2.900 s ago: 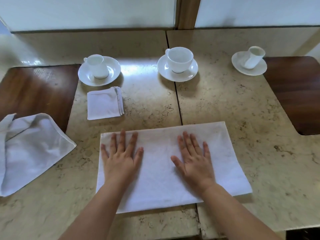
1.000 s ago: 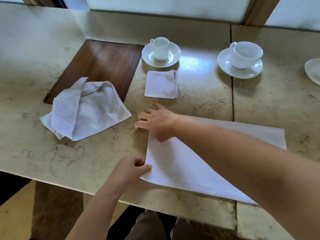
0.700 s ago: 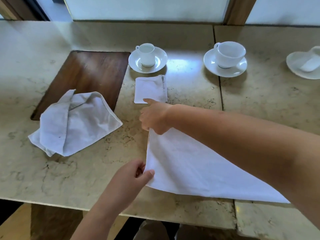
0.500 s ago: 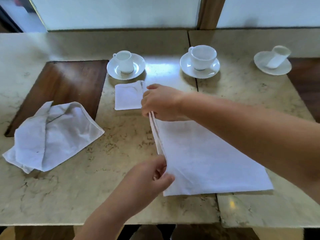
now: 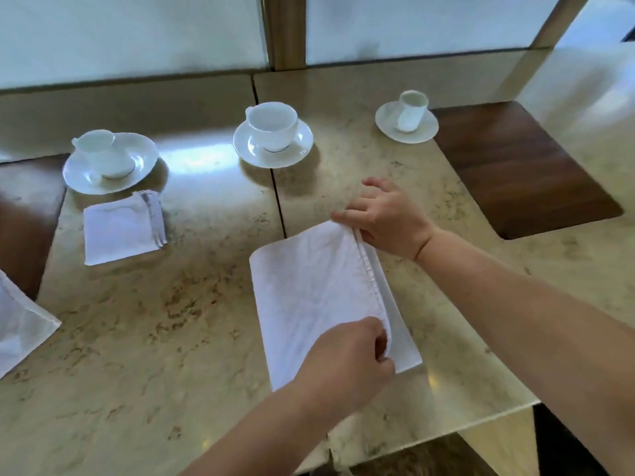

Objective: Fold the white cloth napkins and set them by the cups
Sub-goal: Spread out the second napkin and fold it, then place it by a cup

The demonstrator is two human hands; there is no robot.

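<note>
Here both the left hand [image 5: 347, 367] and right hand [image 5: 386, 219] pinch the napkin [image 5: 309, 290] at its right edge, its long axis running away from the person.

Since a moment ago both hands carried the napkin's [image 5: 319, 290] left edge over to its right side, halving it.

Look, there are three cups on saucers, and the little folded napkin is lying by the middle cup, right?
Not quite. There are three cups on saucers, but the little folded napkin lies by the left cup, not the middle cup. The head view shows it. The middle cup has no napkin beside it yet.
</note>
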